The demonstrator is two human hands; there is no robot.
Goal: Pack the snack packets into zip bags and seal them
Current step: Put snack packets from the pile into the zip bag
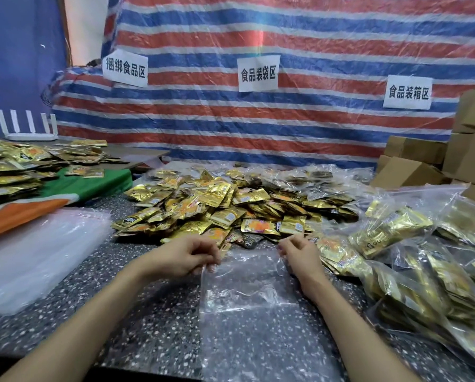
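Clear zip bag (247, 312) (crinkled) on speckled table (148, 326).

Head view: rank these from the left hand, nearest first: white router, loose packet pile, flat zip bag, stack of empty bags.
1. Flat zip bag: its edge is in the left hand's grip.
2. Loose packet pile: just ahead of the fingers.
3. Stack of empty bags: off to the left on the table.
4. White router: far back left, by the wall.

Bare speckled counter (153, 321) lies open near the front edge (a flat zip bag (244, 304) covers part). The packet heap (231, 208) blocks ahead, filled bags (412, 271) crowd the right, stacked empty bags (38, 257) the left.
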